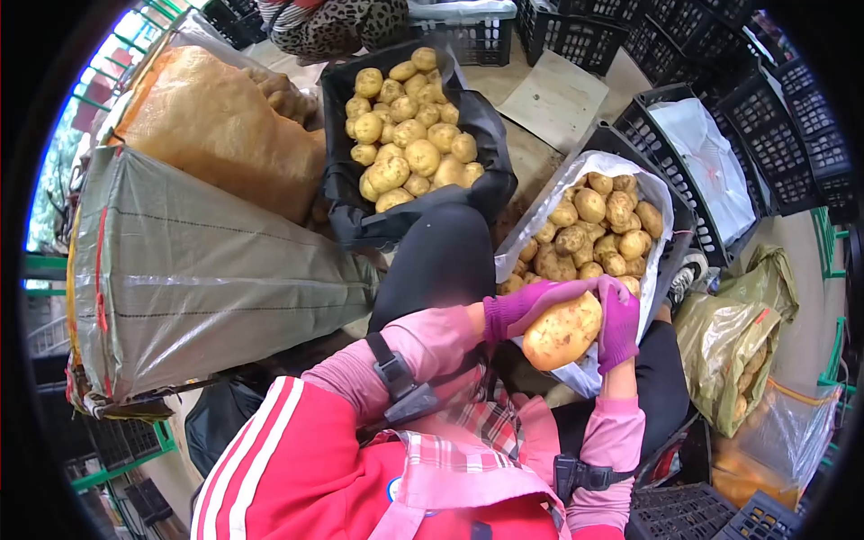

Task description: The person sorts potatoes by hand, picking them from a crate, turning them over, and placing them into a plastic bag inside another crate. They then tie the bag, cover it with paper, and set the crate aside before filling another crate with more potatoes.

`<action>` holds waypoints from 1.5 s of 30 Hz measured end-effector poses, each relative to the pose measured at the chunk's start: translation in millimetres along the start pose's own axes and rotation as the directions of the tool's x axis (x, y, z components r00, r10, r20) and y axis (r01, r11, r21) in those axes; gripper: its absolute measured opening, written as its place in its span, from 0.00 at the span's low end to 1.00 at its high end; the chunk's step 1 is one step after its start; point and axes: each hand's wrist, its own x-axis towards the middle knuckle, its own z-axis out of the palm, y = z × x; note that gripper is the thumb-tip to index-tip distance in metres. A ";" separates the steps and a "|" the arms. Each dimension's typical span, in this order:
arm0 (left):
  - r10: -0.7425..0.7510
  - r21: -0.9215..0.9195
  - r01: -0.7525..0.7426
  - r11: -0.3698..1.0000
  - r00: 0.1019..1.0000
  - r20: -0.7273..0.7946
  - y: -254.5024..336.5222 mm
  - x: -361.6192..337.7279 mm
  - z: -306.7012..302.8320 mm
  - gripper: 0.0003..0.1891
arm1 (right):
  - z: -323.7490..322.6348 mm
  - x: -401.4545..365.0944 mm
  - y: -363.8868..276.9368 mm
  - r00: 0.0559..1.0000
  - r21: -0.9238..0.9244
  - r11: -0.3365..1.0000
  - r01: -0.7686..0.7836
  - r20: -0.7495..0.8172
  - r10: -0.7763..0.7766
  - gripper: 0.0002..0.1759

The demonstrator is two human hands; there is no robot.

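Observation:
A large, pale yellow potato (pixel 564 333) with brown spots is held up close to my body. My left hand (pixel 540 301), in a purple glove, reaches along its upper side. My right hand (pixel 618 315), in a matching glove, grips its right end, and the fingers of both meet at the top right of it. Some fingertips are hidden behind the potato. Just beyond my hands is a black crate lined with a white sheet (pixel 660 180), filled with brownish potatoes (pixel 589 205).
Left of that stands a black-lined crate (pixel 346 202) of yellow potatoes (pixel 421 157). Large sacks (pixel 216 279) fill the left side. Black crates (pixel 576 40) are stacked behind and to the right. An olive bag (pixel 729 333) lies at right. A person in leopard print (pixel 337 27) is at the top.

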 end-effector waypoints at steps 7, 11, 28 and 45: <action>-0.317 -0.271 0.230 0.935 0.884 -0.345 0.7 11.8 -0.6 0.29 | 37.3 -32.3 -52.6 0.920 -0.147 0.908 0.392 0.070 -0.386 0.26; -0.211 0.047 0.270 0.962 0.839 -0.501 -27.4 9.8 -5.2 0.28 | 44.9 -27.2 -53.8 0.907 -0.474 0.779 0.411 0.128 -0.401 0.22; 0.091 -0.696 -0.475 0.539 0.854 -0.512 112.5 -45.6 -99.0 0.39 | 26.1 -4.2 -32.1 0.971 -0.001 1.000 0.022 -0.236 -0.022 0.21; 0.007 0.835 0.534 0.134 0.842 -0.539 17.9 -126.9 -290.8 0.22 | -20.5 -3.2 -43.2 0.913 0.196 0.978 0.067 -0.408 0.019 0.20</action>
